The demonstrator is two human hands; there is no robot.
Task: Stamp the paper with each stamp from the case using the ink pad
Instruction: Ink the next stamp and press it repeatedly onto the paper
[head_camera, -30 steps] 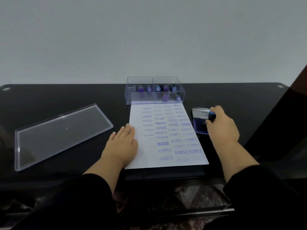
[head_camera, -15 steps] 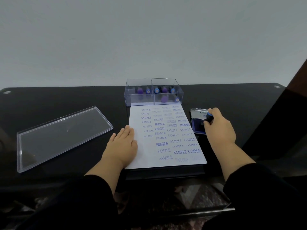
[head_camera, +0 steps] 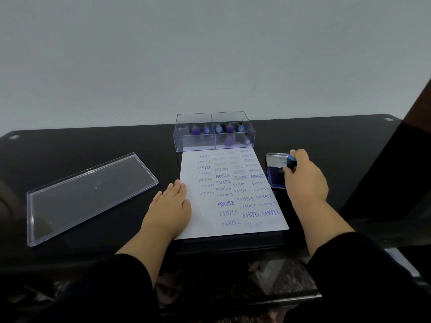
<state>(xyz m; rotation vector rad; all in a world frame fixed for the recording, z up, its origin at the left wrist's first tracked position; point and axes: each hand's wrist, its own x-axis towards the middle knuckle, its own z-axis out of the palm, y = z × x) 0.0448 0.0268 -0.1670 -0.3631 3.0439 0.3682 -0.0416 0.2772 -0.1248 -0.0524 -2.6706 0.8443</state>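
1. Paper (head_camera: 233, 194): white sheet on our black table (head_camera: 93, 141), covered in blue marks reading SAMPLE, AIR MAIL, FRAGILE, FAX OUT, AMENDED.
2. Left hand (head_camera: 171, 206): ours, flat, fingers straight and together, resting on the paper's left edge.
3. Right hand (head_camera: 305, 178): ours, fingers curled round a stamp (head_camera: 291, 160), blue-capped, held over the ink pad (head_camera: 275, 176).
4. Ink pad: open, just right of the paper, its lid raised behind.
5. Case (head_camera: 214, 131): clear, touching the paper's far edge, holding purple and blue stamps.
6. Lid (head_camera: 88, 194): clear, lying flat, well left of the paper.
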